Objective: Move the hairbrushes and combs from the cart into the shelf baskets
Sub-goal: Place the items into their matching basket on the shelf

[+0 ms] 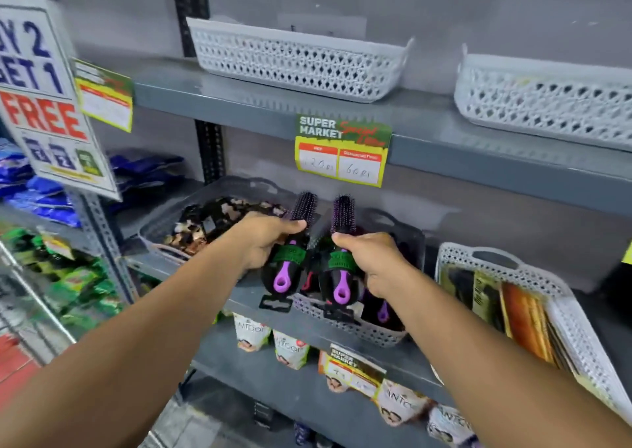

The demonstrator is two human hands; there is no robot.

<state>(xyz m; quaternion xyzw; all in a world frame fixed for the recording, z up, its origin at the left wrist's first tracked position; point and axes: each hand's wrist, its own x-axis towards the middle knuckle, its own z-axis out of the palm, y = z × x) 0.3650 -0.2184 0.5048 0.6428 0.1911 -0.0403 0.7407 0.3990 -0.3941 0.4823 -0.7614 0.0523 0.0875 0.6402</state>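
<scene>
Two round hairbrushes with purple bristles, black bodies and purple loop handles are held side by side over the middle shelf. My left hand (265, 239) grips the left hairbrush (302, 208) around its middle. My right hand (371, 259) grips the right hairbrush (343, 213) the same way. Both brushes hang above a grey lattice basket (359, 331) at the shelf's front edge, which holds more dark brushes with purple handles. The cart is out of view.
Left of it, a dark basket (154, 232) holds hair clips. At right, a white basket (564, 293) holds packaged items. Two white lattice baskets (297, 61) (547, 102) sit on the upper shelf. A price tag (342, 150) hangs from its edge. A promo sign (44, 98) juts out at left.
</scene>
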